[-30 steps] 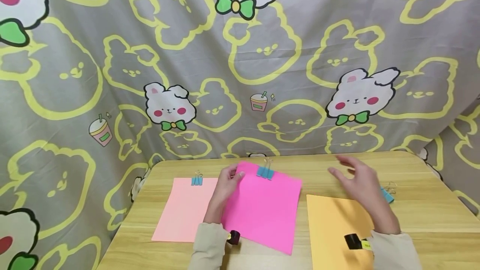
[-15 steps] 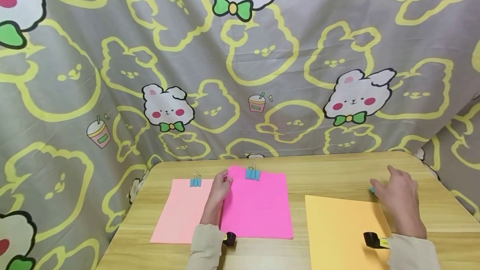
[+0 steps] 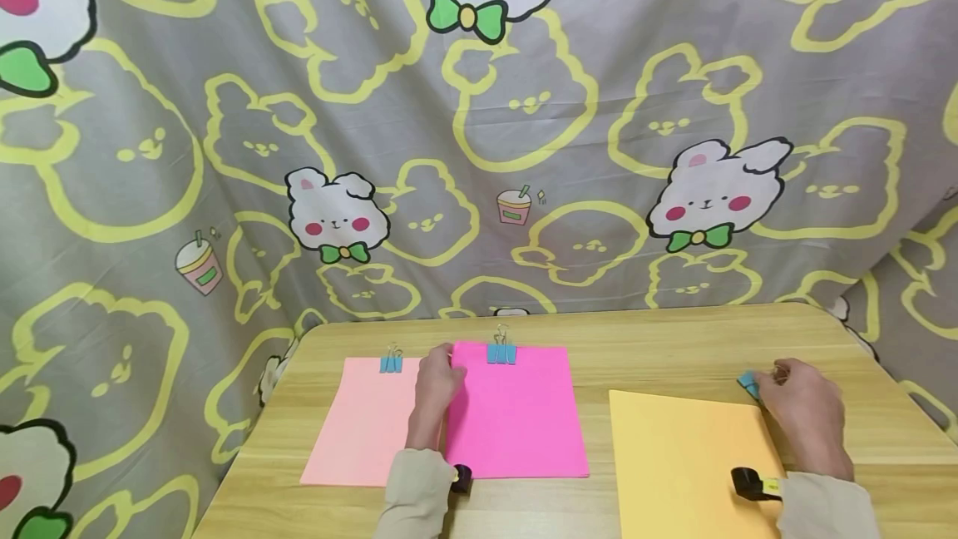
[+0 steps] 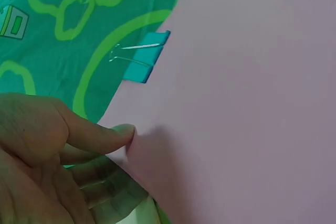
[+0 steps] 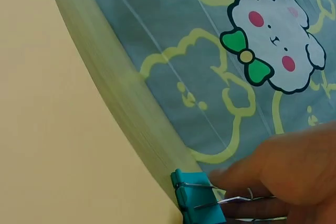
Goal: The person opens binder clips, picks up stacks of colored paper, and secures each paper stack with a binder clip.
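My left hand (image 3: 437,393) pinches the left edge of the bright pink paper (image 3: 516,418), thumb on top and fingers beneath, as the left wrist view shows. A blue binder clip (image 3: 501,353) grips that paper's top edge, its wire handles pointing away. At the right, my right hand (image 3: 807,412) holds a second blue binder clip (image 3: 748,383) by its wire handles, beyond the far right corner of the yellow paper (image 3: 684,456). The right wrist view shows this clip's blue body close up, the fingers at its handles.
A light pink paper (image 3: 359,427) with its own blue binder clip (image 3: 391,364) lies at the left, partly behind my left arm. The wooden table (image 3: 644,339) ends at a patterned curtain (image 3: 584,190) at the back.
The bright pink paper has come down from a tilt and shifted left with my left hand. My right hand has moved right from above the yellow paper and taken the loose binder clip.
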`<state>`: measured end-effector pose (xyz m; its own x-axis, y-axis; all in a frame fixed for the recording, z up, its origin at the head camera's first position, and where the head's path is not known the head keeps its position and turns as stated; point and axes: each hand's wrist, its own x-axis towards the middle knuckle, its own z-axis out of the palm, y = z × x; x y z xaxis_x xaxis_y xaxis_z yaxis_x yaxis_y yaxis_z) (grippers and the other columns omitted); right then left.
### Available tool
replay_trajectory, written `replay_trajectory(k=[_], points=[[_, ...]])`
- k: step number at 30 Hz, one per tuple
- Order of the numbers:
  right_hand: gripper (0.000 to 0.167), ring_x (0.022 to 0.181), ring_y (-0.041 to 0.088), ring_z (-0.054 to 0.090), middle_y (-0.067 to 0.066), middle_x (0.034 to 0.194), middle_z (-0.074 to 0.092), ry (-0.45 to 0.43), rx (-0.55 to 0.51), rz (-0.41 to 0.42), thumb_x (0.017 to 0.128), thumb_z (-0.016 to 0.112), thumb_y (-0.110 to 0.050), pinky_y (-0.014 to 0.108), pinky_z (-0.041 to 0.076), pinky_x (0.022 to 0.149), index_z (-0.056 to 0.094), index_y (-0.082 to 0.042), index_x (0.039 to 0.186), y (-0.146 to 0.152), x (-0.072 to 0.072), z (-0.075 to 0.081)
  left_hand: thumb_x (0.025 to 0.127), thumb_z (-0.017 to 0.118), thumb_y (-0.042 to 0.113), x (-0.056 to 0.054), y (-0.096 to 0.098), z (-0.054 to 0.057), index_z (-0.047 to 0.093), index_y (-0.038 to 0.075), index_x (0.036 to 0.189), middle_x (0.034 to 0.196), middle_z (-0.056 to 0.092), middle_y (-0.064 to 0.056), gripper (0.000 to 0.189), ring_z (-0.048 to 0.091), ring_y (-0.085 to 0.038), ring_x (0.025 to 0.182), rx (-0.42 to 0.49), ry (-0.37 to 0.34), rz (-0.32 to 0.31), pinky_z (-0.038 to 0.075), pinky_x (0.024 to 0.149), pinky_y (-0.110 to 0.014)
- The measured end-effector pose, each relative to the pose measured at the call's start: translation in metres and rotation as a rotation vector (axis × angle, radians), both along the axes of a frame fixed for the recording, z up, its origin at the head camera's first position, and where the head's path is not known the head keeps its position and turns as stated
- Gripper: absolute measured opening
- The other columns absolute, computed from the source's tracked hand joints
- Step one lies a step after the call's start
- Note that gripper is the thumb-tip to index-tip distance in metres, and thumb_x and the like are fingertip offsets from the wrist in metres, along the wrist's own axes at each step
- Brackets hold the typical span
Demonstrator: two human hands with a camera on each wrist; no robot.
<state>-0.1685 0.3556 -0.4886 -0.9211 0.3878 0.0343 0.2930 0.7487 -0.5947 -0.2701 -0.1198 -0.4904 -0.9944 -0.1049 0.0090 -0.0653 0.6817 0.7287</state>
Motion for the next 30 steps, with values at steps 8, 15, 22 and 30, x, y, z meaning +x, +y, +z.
replay_trajectory(k=[8, 15, 22, 30], points=[[0.035, 0.093, 0.056, 0.057, 0.035, 0.103, 0.066, 0.099, 0.008, -0.043, 0.101, 0.059, -0.016, 0.059, 0.044, 0.070, 0.065, 0.018, 0.110, 0.006, 0.008, 0.001, 0.089, 0.064, -0.007, 0.003, 0.004, 0.002, 0.068, -0.006, 0.122, 0.098, 0.071, -0.018, 0.034, 0.063, -0.028, 0.081, -0.059, 0.000, 0.006, 0.056, 0.075, -0.047], [0.037, 0.095, 0.055, 0.057, 0.036, 0.108, 0.066, 0.095, 0.007, -0.036, 0.102, 0.057, -0.020, 0.055, 0.042, 0.070, 0.068, 0.015, 0.108, 0.009, 0.009, 0.008, 0.089, 0.067, -0.006, 0.002, 0.002, 0.004, 0.056, -0.013, 0.136, 0.119, 0.067, -0.029, 0.049, 0.067, -0.036, 0.102, -0.022, -0.009, -0.017, 0.055, 0.091, -0.052], [0.043, 0.097, 0.054, 0.055, 0.039, 0.116, 0.061, 0.034, -0.029, 0.003, 0.104, 0.052, -0.025, 0.052, 0.043, 0.070, 0.066, 0.015, 0.110, 0.015, 0.012, 0.017, 0.093, 0.068, -0.002, 0.004, -0.001, 0.009, 0.062, -0.012, 0.128, 0.109, 0.069, -0.025, 0.036, 0.066, -0.030, 0.090, 0.061, -0.048, -0.074, 0.058, 0.080, -0.045], [0.051, 0.077, 0.038, 0.054, 0.035, 0.101, 0.063, -0.025, -0.086, 0.018, 0.101, 0.043, -0.029, 0.038, 0.043, 0.061, 0.059, 0.016, 0.121, 0.019, 0.014, 0.027, 0.097, 0.069, 0.007, 0.009, -0.002, 0.023, 0.045, -0.014, 0.145, 0.140, 0.055, -0.031, 0.058, 0.055, -0.046, 0.128, 0.039, -0.095, -0.127, 0.049, 0.101, -0.055]])
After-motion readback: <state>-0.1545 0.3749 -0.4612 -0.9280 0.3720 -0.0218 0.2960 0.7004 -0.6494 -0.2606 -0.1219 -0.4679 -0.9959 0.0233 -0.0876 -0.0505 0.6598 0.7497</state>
